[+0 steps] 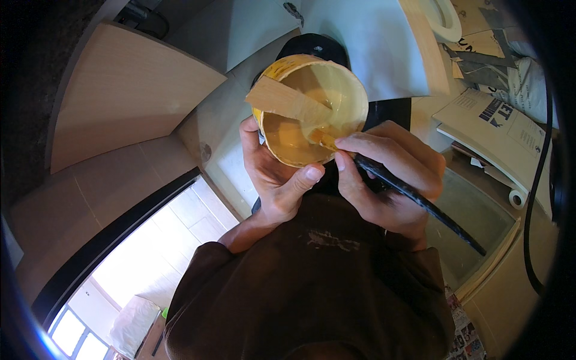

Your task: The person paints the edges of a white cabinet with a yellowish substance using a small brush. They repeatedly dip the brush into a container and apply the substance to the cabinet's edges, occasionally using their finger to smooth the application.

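My left hand [279, 175] holds a round yellow tub [361, 96] from below and beside, tilted so that its inside shows. A glossy yellowish liquid, perhaps glue or varnish, lies in the tub. A flat wooden strip [281, 99] rests across the rim, one end reaching inside. Between the thumb and fingers of my right hand [391, 171] is a paintbrush [418, 198] with a long black handle. Its bristles are at the near right part of the tub's mouth, over the inside; whether they touch the liquid, I cannot tell.
At upper left stands a light wood panel [130, 94]. A white panel with a wood edge [427, 49] is beyond the tub. On the right lie a printed cardboard box [499, 130], a roll [517, 199], a glass-like sheet [468, 220] and a hanging black cable [537, 180].
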A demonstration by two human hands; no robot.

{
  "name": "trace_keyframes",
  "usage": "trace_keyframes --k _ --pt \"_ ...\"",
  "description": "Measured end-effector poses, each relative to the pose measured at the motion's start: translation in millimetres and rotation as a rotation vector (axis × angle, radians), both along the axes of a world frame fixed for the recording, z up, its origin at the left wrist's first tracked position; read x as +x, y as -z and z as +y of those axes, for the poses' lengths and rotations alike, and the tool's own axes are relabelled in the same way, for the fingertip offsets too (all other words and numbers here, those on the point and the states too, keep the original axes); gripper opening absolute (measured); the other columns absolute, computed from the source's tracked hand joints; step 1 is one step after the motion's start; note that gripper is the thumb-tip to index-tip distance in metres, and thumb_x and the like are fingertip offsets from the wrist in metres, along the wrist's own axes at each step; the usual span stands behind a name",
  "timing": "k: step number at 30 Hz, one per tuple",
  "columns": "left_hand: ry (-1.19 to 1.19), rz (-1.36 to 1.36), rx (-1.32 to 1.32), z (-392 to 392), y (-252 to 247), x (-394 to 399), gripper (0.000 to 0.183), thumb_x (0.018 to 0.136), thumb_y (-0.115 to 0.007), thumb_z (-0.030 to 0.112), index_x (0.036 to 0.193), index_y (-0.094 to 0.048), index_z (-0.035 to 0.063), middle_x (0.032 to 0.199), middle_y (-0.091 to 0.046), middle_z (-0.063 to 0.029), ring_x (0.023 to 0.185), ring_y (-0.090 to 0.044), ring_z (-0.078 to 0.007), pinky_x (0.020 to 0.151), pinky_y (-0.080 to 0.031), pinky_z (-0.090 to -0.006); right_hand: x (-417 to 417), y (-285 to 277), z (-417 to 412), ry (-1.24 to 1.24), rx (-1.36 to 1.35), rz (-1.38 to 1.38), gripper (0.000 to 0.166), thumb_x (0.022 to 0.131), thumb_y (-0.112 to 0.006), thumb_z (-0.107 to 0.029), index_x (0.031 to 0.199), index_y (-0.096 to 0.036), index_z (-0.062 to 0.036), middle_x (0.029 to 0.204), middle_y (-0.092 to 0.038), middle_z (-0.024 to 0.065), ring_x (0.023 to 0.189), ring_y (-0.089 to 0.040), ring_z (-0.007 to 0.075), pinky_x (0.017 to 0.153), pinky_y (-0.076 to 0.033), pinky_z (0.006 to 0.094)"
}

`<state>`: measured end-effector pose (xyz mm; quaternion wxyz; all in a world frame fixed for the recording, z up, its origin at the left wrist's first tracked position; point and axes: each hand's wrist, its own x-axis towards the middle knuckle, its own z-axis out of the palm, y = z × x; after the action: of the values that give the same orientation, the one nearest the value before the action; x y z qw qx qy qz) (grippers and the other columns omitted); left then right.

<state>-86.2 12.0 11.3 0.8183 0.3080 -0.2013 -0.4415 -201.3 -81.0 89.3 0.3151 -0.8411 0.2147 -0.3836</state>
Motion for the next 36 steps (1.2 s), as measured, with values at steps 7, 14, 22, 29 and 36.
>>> trace_keyframes --k 7,14,22,29,36 --pt "-0.012 -0.003 0.003 -5.4 1.9 0.3 0.069 0.076 -0.072 0.004 0.128 -0.027 0.0054 0.122 -0.048 -0.0152 0.116 -0.049 -0.0236 0.099 -0.041 -0.0391 -12.6 5.9 7.6 0.104 0.421 -0.329 0.012 0.084 -0.063 -0.004 0.092 -0.061 0.0052 0.072 -0.063 0.0138 0.054 -0.058 0.0119 0.048 -0.045 0.0222" --pt "0.038 0.077 0.020 -14.1 0.6 -8.9 0.068 0.079 -0.070 0.007 0.131 -0.026 0.0044 0.125 -0.046 -0.0135 0.117 -0.047 -0.0226 0.101 -0.038 -0.0390 -17.0 22.9 9.1 0.061 0.845 -0.689 0.016 0.091 -0.055 -0.010 0.097 -0.056 0.0056 0.070 -0.063 0.0171 0.050 -0.056 0.0156 0.046 -0.048 0.0257" --pt "0.083 0.075 0.029 -15.2 6.1 -16.3 0.067 0.082 -0.067 0.013 0.135 -0.026 0.0036 0.131 -0.042 -0.0128 0.124 -0.041 -0.0225 0.105 -0.031 -0.0396 -23.5 27.7 20.7 0.025 0.712 -0.681 0.020 0.091 -0.053 -0.010 0.103 -0.054 0.0061 0.074 -0.063 0.0181 0.058 -0.061 0.0197 0.052 -0.050 0.0277" --pt "0.039 0.081 0.109 -25.6 15.8 -21.1 0.054 0.091 -0.055 0.032 0.133 -0.035 0.0055 0.132 -0.044 -0.0119 0.120 -0.045 -0.0249 0.100 -0.035 -0.0434 -25.7 59.4 -9.7 0.184 -0.192 -0.636 0.019 0.086 -0.051 -0.005 0.104 -0.053 0.0026 0.086 -0.060 0.0201 0.075 -0.063 0.0288 0.068 -0.054 0.0388" --pt "0.094 0.049 0.118 -34.2 30.4 -10.3 0.053 0.091 -0.055 0.028 0.134 -0.034 0.0062 0.132 -0.044 -0.0105 0.120 -0.045 -0.0225 0.099 -0.036 -0.0416 -21.8 58.9 -34.1 0.222 -0.313 -0.520 0.015 0.084 -0.055 -0.004 0.097 -0.056 0.0034 0.086 -0.060 0.0181 0.075 -0.061 0.0287 0.070 -0.052 0.0390"
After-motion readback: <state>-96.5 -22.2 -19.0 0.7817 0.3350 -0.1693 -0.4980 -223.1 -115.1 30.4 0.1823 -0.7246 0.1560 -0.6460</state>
